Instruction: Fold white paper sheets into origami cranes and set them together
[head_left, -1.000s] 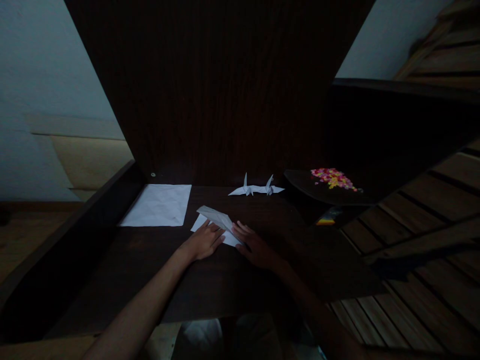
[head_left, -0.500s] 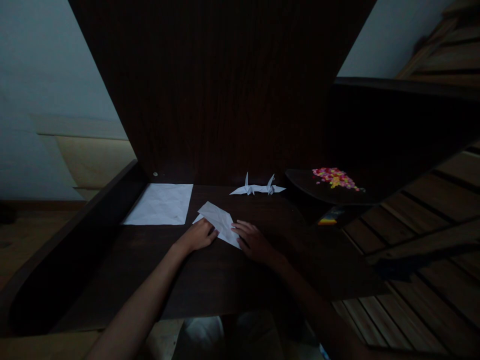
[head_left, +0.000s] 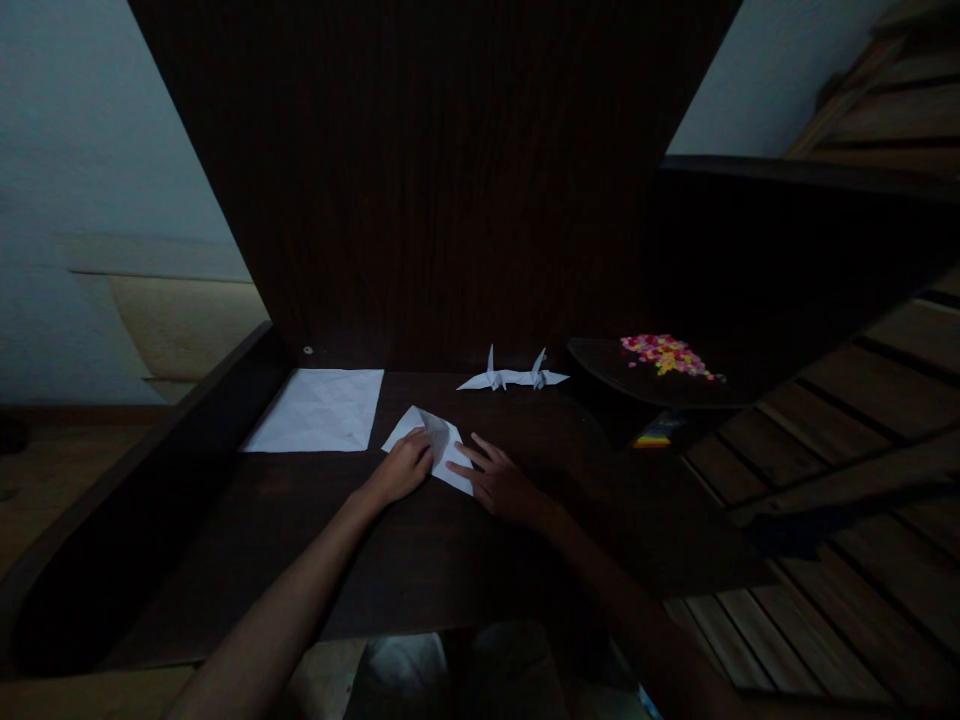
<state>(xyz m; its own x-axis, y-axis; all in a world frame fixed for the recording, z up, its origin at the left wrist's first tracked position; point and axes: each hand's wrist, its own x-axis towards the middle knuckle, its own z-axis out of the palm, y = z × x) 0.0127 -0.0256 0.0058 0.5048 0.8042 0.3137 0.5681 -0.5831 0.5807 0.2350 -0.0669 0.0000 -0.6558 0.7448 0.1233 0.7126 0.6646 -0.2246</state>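
Observation:
A creased, partly folded sheet of white paper (head_left: 448, 468) lies on the dark desk, with a shaded flap standing up in its middle. On its left part rests my left hand (head_left: 409, 463), fingers curled closed against the flap. My right hand (head_left: 504, 482) lies over the paper's right edge, its fingers spread flat and apart. Just behind the paper stand two white origami cranes (head_left: 514, 379), side by side with wings touching or overlapping. To the left lies a flat white square sheet (head_left: 319, 410) with crease lines.
A pile of small pink, red and yellow pieces (head_left: 667, 356) sits on a raised dark shelf (head_left: 600, 362) at the right. Below the shelf is a small rainbow-coloured item (head_left: 652, 440). The desk's raised side panel (head_left: 150, 500) borders the left.
The raised paper flap has been brought down and toward the left, and my left hand now lies over it. My right hand's fingers have spread and reached further onto the paper.

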